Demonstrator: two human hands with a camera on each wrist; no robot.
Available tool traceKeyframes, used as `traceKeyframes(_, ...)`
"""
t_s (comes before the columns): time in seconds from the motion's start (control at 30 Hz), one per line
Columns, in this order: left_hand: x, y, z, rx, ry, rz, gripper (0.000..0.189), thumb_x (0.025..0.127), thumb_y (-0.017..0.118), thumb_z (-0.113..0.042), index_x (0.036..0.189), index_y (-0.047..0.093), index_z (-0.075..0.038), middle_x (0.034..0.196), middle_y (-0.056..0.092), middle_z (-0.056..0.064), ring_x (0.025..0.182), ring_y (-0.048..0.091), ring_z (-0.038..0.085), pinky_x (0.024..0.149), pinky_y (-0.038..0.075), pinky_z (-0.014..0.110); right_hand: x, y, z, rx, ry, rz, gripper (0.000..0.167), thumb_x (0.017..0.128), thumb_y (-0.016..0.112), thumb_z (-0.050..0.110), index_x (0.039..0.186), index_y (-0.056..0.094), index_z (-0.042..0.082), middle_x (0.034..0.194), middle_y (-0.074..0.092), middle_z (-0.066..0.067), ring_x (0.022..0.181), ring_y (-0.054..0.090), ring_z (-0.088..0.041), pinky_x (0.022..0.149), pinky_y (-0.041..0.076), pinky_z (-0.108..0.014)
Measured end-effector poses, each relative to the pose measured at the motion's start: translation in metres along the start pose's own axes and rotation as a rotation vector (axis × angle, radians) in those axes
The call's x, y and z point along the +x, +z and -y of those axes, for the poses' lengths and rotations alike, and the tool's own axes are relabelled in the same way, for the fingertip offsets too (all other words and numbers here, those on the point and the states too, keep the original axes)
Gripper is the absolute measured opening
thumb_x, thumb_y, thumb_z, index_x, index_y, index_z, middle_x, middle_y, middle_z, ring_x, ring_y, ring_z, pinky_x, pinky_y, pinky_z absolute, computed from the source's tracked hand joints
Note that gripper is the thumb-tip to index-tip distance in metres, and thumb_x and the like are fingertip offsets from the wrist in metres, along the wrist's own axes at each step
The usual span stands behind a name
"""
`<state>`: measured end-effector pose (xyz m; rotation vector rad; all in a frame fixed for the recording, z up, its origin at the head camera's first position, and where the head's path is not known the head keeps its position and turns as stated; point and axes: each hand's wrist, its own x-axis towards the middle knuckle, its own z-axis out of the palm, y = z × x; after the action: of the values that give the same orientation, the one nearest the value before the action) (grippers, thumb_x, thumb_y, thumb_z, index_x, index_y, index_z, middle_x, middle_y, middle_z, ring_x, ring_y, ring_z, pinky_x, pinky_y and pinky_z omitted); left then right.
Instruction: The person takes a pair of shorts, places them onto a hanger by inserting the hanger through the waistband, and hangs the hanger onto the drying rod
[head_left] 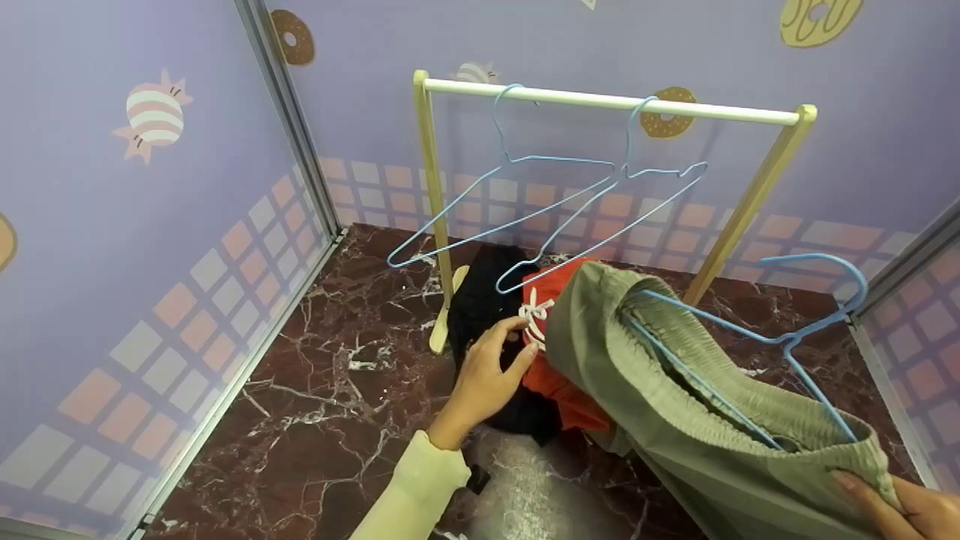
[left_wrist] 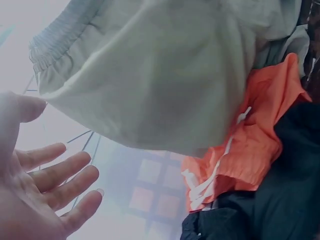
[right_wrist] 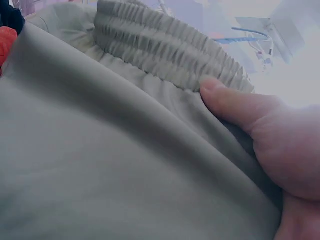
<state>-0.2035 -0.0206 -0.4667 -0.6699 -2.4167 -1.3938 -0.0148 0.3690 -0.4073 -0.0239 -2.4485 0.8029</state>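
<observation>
Olive-green elastic-waist pants (head_left: pixel 675 405) hang from my right hand (head_left: pixel 911 510), which pinches the waistband at its right end. In the right wrist view the thumb (right_wrist: pixel 235 102) presses on the gathered waistband (right_wrist: pixel 165 45). A blue wire hanger (head_left: pixel 787 341) sits with its lower part inside the waist opening, its hook sticking out at the upper right. My left hand (head_left: pixel 484 379) is just left of the pants, fingers spread and loosely bent, holding nothing. The left wrist view shows that hand (left_wrist: pixel 45 190) apart from the cloth.
A rack with a white rail (head_left: pixel 585 97) carries two bare blue hangers (head_left: pixel 559 159) (head_left: pixel 664 172). Beneath it, orange shorts (head_left: pixel 559 382) with a white drawstring lie over black clothing (head_left: pixel 480 300) on the dark marbled floor (head_left: pixel 315 435). Patterned walls (head_left: pixel 67 247) close in the sides and back.
</observation>
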Motion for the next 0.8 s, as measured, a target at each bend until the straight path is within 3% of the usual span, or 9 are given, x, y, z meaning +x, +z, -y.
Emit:
traceKeyframes(0.17, -0.003, 0.009, 0.004, -0.01, -0.001, 0.021, 0.036, 0.097, 0.057, -0.033, 0.126, 0.056, -0.012, 0.12, 0.062, 0.002, 0.105, 0.059, 0.021, 0.089, 0.048, 0.036, 0.001, 0.001, -0.002, 0.201, 0.116, -0.037, 0.055, 0.087, 0.057, -0.014, 0.07, 0.065, 0.038, 0.056, 0.056, 0.032, 0.043, 0.049, 0.011, 0.041, 0.033, -0.013)
traceKeyframes(0.3, -0.006, 0.015, 0.006, 0.001, -0.025, 0.052, 0.036, 0.097, 0.057, -0.036, 0.126, 0.056, -0.015, 0.121, 0.062, 0.0, 0.105, 0.06, 0.022, 0.088, 0.049, 0.032, 0.003, 0.002, -0.003, 0.301, 0.295, -0.063, 0.048, 0.091, 0.056, -0.007, 0.069, 0.068, 0.034, 0.059, 0.062, 0.027, 0.047, 0.056, 0.009, 0.045, 0.04, -0.01)
traceKeyframes(0.47, -0.008, 0.018, 0.011, 0.001, -0.073, 0.086, 0.036, 0.097, 0.055, -0.037, 0.128, 0.054, -0.019, 0.124, 0.06, -0.002, 0.107, 0.06, 0.024, 0.088, 0.049, 0.037, 0.008, 0.001, -0.001, 0.359, 0.563, -0.139, 0.039, 0.094, 0.061, 0.01, 0.06, 0.066, 0.029, 0.051, 0.06, 0.022, 0.044, 0.055, 0.007, 0.044, 0.04, -0.011)
traceKeyframes(0.6, -0.009, 0.021, 0.015, 0.0, -0.111, 0.106, 0.034, 0.097, 0.056, -0.036, 0.126, 0.054, -0.019, 0.124, 0.061, -0.001, 0.105, 0.06, 0.023, 0.088, 0.049, 0.037, 0.012, 0.002, 0.005, 0.389, 0.699, -0.233, 0.042, 0.091, 0.063, 0.009, 0.055, 0.063, 0.03, 0.047, 0.058, 0.021, 0.042, 0.054, 0.007, 0.043, 0.039, -0.01)
traceKeyframes(0.67, -0.01, 0.023, 0.017, 0.004, -0.128, 0.111, 0.033, 0.097, 0.056, -0.036, 0.125, 0.055, -0.019, 0.124, 0.061, 0.0, 0.105, 0.061, 0.023, 0.088, 0.049, 0.035, 0.015, 0.002, 0.008, 0.407, 0.723, -0.276, 0.043, 0.09, 0.063, 0.006, 0.054, 0.063, 0.031, 0.047, 0.058, 0.021, 0.042, 0.054, 0.008, 0.043, 0.038, -0.009)
traceKeyframes(0.8, -0.012, 0.025, 0.022, 0.01, -0.146, 0.117, 0.031, 0.096, 0.056, -0.036, 0.122, 0.056, -0.018, 0.121, 0.062, 0.0, 0.105, 0.061, 0.025, 0.09, 0.048, 0.034, 0.02, 0.003, 0.011, 0.426, 0.675, -0.311, 0.043, 0.09, 0.064, 0.005, 0.057, 0.065, 0.032, 0.05, 0.06, 0.022, 0.045, 0.055, 0.01, 0.046, 0.039, -0.007)
